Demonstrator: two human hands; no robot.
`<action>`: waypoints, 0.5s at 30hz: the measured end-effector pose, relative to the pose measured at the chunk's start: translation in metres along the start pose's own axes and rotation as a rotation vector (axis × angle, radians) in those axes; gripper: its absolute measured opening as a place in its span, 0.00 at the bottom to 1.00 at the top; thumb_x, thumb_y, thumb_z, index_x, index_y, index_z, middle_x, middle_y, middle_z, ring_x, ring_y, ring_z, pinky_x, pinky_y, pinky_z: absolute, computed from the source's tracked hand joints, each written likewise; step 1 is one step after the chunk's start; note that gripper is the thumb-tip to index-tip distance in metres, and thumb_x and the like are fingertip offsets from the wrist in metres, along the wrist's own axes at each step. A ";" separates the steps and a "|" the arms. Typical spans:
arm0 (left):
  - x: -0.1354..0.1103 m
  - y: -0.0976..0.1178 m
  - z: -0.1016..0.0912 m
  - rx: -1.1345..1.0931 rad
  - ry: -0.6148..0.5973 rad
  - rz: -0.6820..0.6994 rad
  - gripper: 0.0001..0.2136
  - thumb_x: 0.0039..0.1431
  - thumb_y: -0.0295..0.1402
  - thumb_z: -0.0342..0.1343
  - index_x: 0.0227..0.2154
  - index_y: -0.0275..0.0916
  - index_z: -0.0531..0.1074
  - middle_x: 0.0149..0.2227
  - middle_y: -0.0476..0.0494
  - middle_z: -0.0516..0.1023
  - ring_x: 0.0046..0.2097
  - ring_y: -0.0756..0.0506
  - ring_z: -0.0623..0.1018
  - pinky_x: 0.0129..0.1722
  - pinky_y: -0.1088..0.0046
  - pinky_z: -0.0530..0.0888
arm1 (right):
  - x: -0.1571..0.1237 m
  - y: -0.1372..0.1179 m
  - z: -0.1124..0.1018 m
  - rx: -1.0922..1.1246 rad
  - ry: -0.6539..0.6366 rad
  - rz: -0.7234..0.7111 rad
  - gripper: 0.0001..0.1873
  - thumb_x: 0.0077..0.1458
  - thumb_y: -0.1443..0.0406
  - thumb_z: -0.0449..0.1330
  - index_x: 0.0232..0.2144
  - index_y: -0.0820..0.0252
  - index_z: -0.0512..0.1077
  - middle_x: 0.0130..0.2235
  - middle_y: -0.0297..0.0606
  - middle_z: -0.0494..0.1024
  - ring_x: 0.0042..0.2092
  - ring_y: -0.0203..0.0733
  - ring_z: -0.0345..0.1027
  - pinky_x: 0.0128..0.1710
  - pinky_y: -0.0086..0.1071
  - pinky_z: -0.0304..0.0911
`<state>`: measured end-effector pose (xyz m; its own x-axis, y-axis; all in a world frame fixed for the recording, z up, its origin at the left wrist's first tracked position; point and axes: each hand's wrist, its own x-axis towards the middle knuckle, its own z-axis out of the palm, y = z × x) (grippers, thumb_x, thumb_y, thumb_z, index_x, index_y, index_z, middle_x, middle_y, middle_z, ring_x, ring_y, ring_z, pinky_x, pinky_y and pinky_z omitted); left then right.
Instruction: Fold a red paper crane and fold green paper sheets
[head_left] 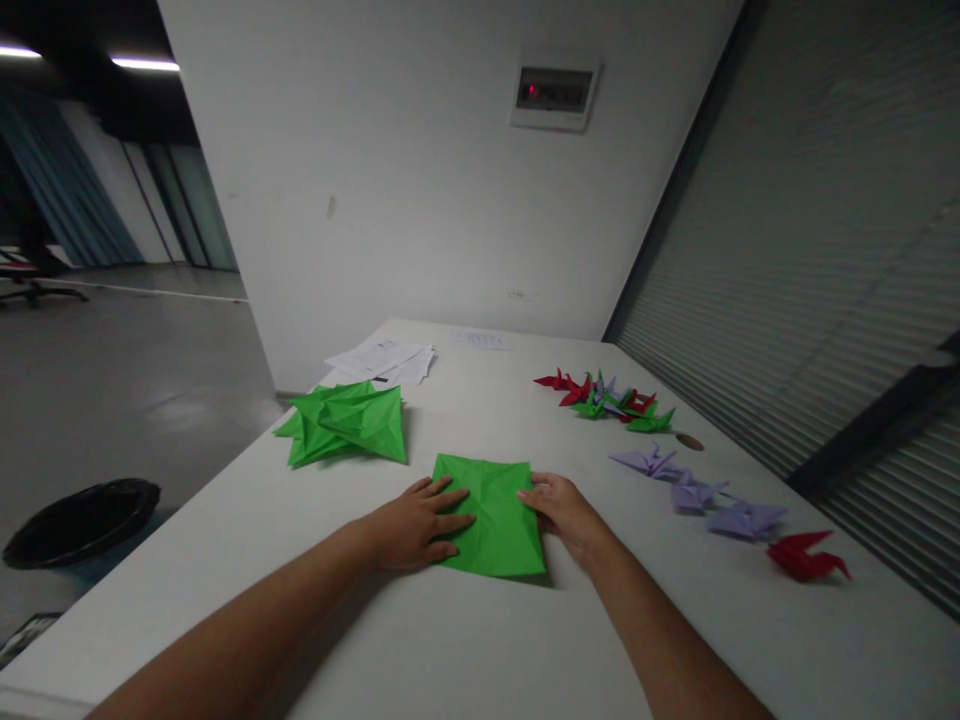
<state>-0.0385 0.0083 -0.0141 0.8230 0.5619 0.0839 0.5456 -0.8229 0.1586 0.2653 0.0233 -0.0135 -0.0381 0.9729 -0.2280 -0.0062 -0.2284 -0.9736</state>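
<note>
A creased green square of origami paper point(491, 520) lies on the white table in front of me. My left hand point(424, 525) rests flat on its left side, fingers spread. At the right edge, my right hand point(559, 510) pinches the paper, thumb on top and the other fingers partly hidden beside and under it. The paper's right edge stands slightly off the table. Left of my hands lies a loose pile of creased green paper sheets point(349, 420).
Folded red, green and purple paper cranes point(600, 395) cluster at the back right. Several purple cranes point(697, 492) and a red crane point(806, 555) line the right side. Printed sheets point(382, 358) lie at the back left. A black-lined bin point(82, 520) stands left of the table point(465, 650).
</note>
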 end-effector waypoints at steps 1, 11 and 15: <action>0.000 0.000 0.000 0.000 0.002 -0.001 0.28 0.70 0.49 0.52 0.69 0.50 0.62 0.73 0.34 0.58 0.72 0.22 0.58 0.66 0.36 0.60 | -0.002 -0.001 0.000 -0.031 -0.012 0.019 0.30 0.38 0.59 0.79 0.42 0.58 0.72 0.33 0.35 0.81 0.32 0.43 0.77 0.27 0.30 0.69; -0.001 -0.004 0.007 -0.006 0.033 0.000 0.29 0.69 0.49 0.53 0.70 0.51 0.61 0.73 0.34 0.57 0.72 0.23 0.58 0.67 0.37 0.59 | -0.005 0.000 0.000 -0.168 -0.089 0.004 0.24 0.37 0.69 0.72 0.40 0.61 0.73 0.29 0.36 0.83 0.26 0.41 0.76 0.23 0.29 0.66; -0.001 -0.004 0.007 -0.003 0.032 -0.010 0.28 0.69 0.50 0.52 0.69 0.52 0.61 0.73 0.34 0.56 0.72 0.23 0.57 0.67 0.38 0.59 | -0.009 -0.003 0.003 -0.117 -0.217 -0.156 0.25 0.38 0.69 0.72 0.42 0.61 0.74 0.39 0.41 0.85 0.37 0.46 0.80 0.39 0.37 0.74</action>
<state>-0.0407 0.0105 -0.0213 0.8121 0.5723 0.1137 0.5531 -0.8171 0.1625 0.2631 0.0155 -0.0082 -0.2590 0.9627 -0.0788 0.0864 -0.0582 -0.9946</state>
